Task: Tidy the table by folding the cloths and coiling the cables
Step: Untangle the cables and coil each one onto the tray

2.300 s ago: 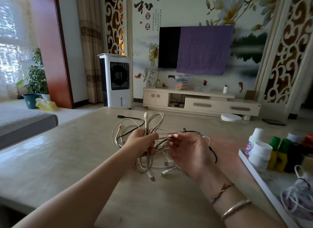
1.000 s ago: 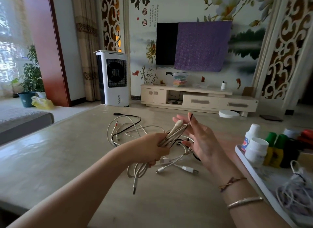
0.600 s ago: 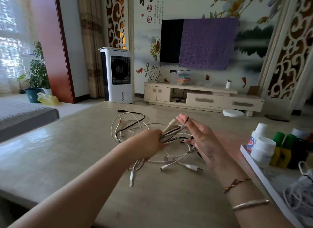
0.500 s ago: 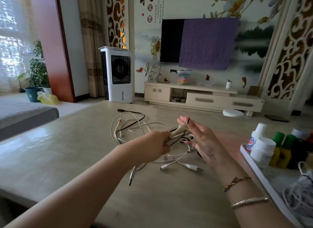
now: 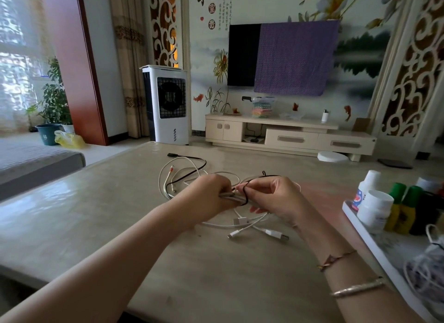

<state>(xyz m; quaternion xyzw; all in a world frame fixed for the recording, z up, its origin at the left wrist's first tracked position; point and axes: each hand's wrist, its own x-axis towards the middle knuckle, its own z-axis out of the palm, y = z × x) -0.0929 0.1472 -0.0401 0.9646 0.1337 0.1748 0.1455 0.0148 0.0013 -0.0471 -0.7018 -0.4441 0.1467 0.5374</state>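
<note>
My left hand (image 5: 206,197) grips a folded bundle of beige cable (image 5: 231,196) just above the table. My right hand (image 5: 276,197) pinches a thin black tie (image 5: 245,193) that loops around the bundle's end. Under and behind both hands lies a tangle of loose white cables (image 5: 249,226) with plugs, and a black cable (image 5: 189,160) trails toward the far side of the table.
The beige table (image 5: 96,221) stretches left and toward me. At its right edge stands a white tray (image 5: 370,241) with white bottles (image 5: 373,208), green-capped bottles (image 5: 403,209) and a bunched cable (image 5: 430,272). A grey sofa (image 5: 28,164) lies to the left.
My right hand, held flat beside the bundle before, has curled its fingers onto the black tie. The bundle has swung from upright to level and dropped lower over the table.
</note>
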